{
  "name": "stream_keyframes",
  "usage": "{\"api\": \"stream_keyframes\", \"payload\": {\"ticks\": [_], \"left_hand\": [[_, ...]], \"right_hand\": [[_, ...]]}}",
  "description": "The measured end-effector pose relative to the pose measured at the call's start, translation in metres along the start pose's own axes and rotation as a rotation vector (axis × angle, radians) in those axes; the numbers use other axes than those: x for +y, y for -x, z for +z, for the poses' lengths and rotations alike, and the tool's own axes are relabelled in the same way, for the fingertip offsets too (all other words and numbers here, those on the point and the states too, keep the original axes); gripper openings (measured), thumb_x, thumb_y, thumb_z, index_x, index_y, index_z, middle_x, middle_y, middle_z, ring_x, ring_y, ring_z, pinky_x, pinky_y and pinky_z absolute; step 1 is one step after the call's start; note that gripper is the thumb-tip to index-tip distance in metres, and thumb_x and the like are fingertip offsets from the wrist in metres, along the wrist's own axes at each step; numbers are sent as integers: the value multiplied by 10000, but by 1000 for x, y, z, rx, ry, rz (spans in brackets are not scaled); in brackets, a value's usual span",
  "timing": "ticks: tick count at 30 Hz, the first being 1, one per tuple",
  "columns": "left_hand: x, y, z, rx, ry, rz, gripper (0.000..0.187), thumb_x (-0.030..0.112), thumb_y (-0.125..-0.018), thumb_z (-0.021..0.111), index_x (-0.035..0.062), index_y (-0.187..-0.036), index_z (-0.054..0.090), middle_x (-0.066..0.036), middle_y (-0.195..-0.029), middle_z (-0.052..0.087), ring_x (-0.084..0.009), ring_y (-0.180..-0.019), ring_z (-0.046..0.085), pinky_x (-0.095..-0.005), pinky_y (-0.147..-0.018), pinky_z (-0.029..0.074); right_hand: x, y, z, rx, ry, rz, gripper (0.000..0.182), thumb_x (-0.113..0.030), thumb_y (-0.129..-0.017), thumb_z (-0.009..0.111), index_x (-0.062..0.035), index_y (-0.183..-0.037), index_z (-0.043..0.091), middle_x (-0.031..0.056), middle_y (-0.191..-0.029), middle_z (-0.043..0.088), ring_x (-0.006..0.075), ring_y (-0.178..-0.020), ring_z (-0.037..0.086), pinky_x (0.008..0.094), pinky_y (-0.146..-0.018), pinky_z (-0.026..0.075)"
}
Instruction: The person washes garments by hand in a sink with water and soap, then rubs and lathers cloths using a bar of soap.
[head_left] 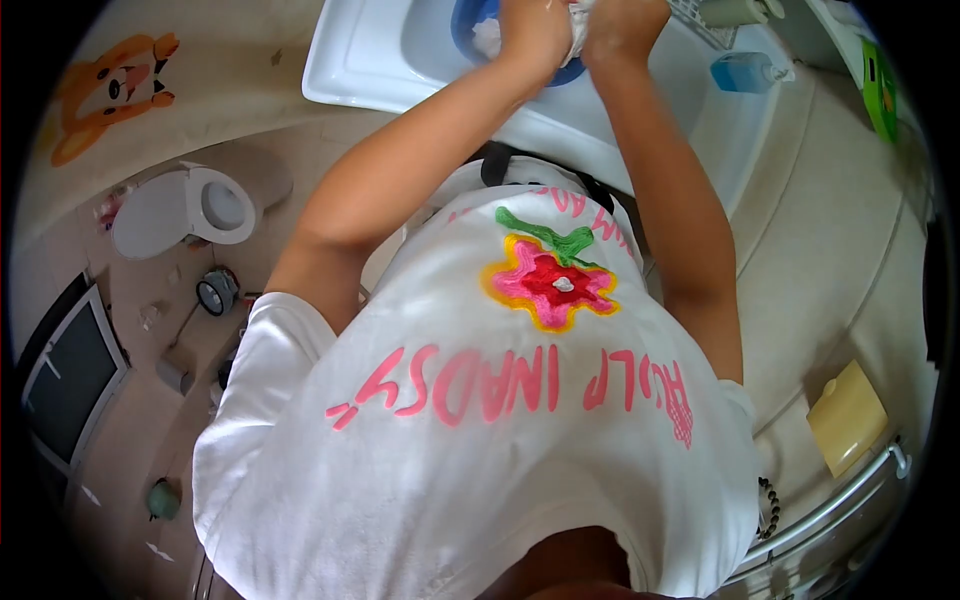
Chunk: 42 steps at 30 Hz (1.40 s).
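Note:
At the top edge of the view, my left hand (537,35) and my right hand (624,32) are close together over a blue basin (462,30). Both are closed around a white wet-looking cloth (578,28), which shows bunched between them. Part of each hand is cut off by the frame. The basin sits in a white sink (375,60). A white clump (487,38) lies inside the basin, left of my left hand.
A bottle of blue liquid (740,73) stands on the sink's right side, near a white rack (712,22). A green object (879,92) hangs at the right wall. To the left are a toilet (222,205) and a round fan-like object (217,291).

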<state>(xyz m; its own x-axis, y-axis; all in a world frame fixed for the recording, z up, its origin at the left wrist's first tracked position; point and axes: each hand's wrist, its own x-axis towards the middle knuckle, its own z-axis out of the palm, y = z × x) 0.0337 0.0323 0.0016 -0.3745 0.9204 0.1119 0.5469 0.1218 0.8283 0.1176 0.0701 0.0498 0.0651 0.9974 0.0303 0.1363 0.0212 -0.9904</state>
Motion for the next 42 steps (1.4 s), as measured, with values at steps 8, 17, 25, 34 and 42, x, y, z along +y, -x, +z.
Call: {"api": "stream_keyframes", "payload": {"ticks": [8, 17, 25, 34, 42], "left_hand": [[19, -6, -59, -255, 942, -408, 439, 144, -881, 626, -76, -1239, 501, -118, -1005, 668, -209, -909, 665, -306, -783, 530], [14, -6, -88, -410, 793, -284, 419, 127, -842, 658, -37, -1215, 561, -95, -1017, 652, -169, -920, 628, -275, -819, 504], [-8, -9, -86, -302, 850, -521, 374, 242, -980, 528, -16, -1250, 523, -112, -1105, 646, -187, -968, 650, -310, -849, 531], [59, 4, -71, 55, 166, 189, 412, 248, -855, 693, -38, -1124, 572, -112, -896, 656, -161, -788, 613, -283, -720, 496], [40, -3, -107, -252, 439, -129, 342, 265, -920, 607, -35, -1084, 619, -48, -846, 641, -118, -751, 572, -273, -677, 469]], "right_hand": [[-14, -8, -44, -510, -913, 616, 239, -175, -952, 550, -49, -1151, 592, 64, -1044, 656, 219, -1009, 633, 376, -879, 520], [-12, 1, -64, -582, -538, 587, 273, -124, -911, 604, -55, -1174, 589, 63, -1114, 641, 195, -1015, 630, 336, -907, 498], [-8, 10, -77, -783, -300, 370, 568, -133, -798, 712, -47, -1323, 514, 48, -1204, 610, 158, -1127, 549, 340, -1015, 387], [-27, 10, -72, -818, -99, 149, 532, -323, -869, 687, -28, -1284, 534, 63, -1163, 623, 148, -1095, 560, 308, -968, 422], [-25, -7, -65, -680, -122, 208, 274, -134, -927, 540, 11, -1158, 567, 66, -1014, 637, 164, -939, 603, 279, -850, 467]]}}
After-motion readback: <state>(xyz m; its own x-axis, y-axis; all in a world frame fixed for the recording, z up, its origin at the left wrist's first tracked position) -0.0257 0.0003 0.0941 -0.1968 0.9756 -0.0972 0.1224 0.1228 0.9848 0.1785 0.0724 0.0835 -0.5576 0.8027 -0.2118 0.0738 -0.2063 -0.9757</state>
